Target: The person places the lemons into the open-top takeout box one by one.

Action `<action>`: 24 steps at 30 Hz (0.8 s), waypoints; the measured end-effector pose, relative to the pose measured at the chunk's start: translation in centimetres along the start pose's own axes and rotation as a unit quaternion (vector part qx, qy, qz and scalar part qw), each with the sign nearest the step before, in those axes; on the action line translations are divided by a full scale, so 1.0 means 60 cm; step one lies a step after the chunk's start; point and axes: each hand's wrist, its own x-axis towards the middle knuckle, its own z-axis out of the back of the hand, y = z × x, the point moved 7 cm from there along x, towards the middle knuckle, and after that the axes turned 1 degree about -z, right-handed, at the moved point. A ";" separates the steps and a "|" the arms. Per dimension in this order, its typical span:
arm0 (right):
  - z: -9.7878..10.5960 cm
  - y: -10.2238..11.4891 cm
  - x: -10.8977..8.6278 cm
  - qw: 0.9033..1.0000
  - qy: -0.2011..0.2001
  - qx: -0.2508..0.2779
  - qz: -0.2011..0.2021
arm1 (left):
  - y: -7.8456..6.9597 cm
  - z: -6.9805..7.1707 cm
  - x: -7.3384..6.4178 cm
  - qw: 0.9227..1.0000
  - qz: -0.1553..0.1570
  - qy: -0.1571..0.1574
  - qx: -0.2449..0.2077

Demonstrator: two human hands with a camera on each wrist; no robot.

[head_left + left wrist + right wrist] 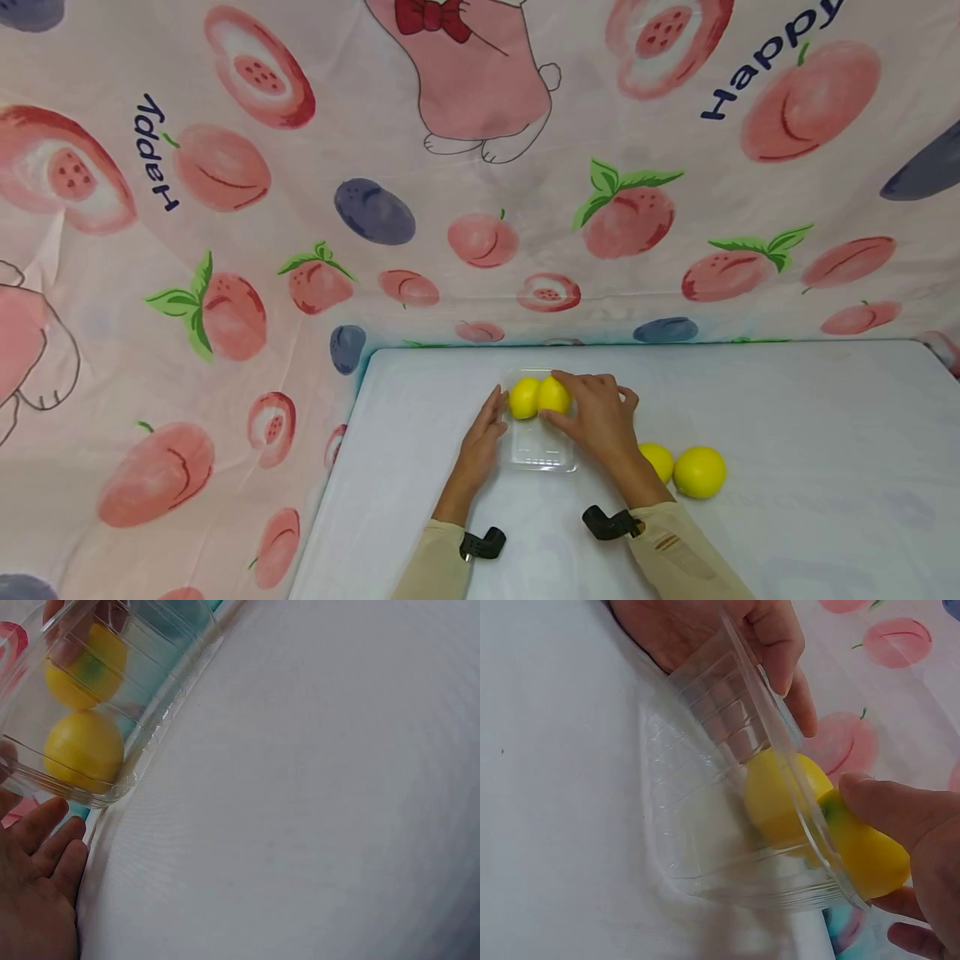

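A clear plastic container (pixel 540 457) stands on the white table, with one yellow lemon (pixel 523 398) in its far left part. My right hand (pixel 597 417) pinches a second lemon (pixel 553 395) between thumb and fingers, at the container's far right part. In the right wrist view this held lemon (pixel 866 851) shows a greenish end and sits beside the other lemon (pixel 780 787). Along the container's left side is my left hand (pixel 482 439), its fingers fairly straight against the wall. From the left wrist, both lemons show through the clear plastic.
Two more lemons lie on the table to the right: one (pixel 700 472) in full view, the other (pixel 657 460) partly behind my right wrist. The white table (pixel 825 433) ends at a fruit-printed cloth (pixel 480 192) behind and on the left.
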 end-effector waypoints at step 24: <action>-0.010 0.000 0.001 1.000 0.010 0.022 0.002 | 0.003 0.000 0.000 1.000 -0.001 0.000 0.010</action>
